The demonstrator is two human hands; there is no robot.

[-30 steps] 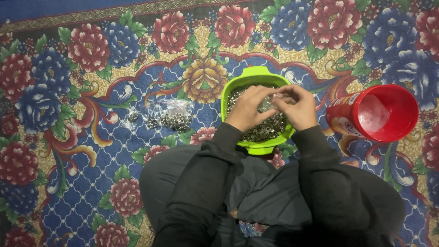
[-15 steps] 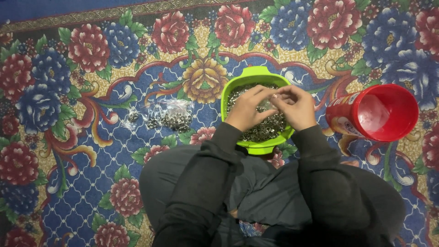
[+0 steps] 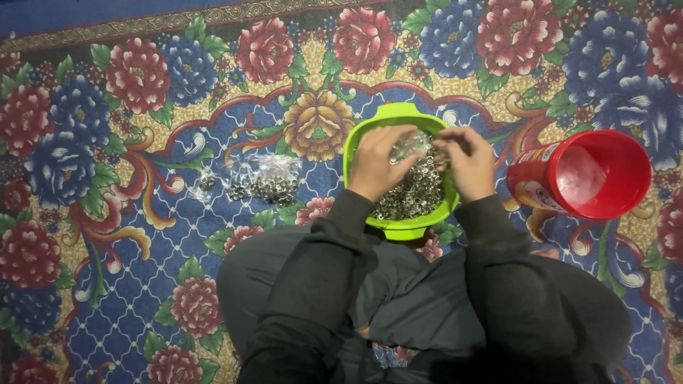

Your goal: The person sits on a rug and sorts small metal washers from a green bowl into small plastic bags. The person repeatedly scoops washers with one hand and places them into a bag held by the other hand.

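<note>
Together, left hand (image 3: 376, 165) and right hand (image 3: 466, 162) hover over the green bowl (image 3: 356, 142) of small metal rings (image 3: 416, 195), fingers pinching a clear bag (image 3: 411, 144) between them.

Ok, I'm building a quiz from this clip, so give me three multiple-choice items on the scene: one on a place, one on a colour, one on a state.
1. Where is the red container relative to the green bowl?
A. To the bowl's left
B. To the bowl's right
C. Inside the bowl

2. What colour is the bowl that holds the small metal rings?
A. Bright green
B. White
C. Black

3. How does the red container lie?
A. Upright with a lid on
B. Upside down
C. On its side, open mouth in view

Answers:
1 B: it sits on the floral carpet past the right hand.
2 A: its rim shows bright green around the left hand and the rings.
3 C: its open mouth and pale inside are visible.
</note>
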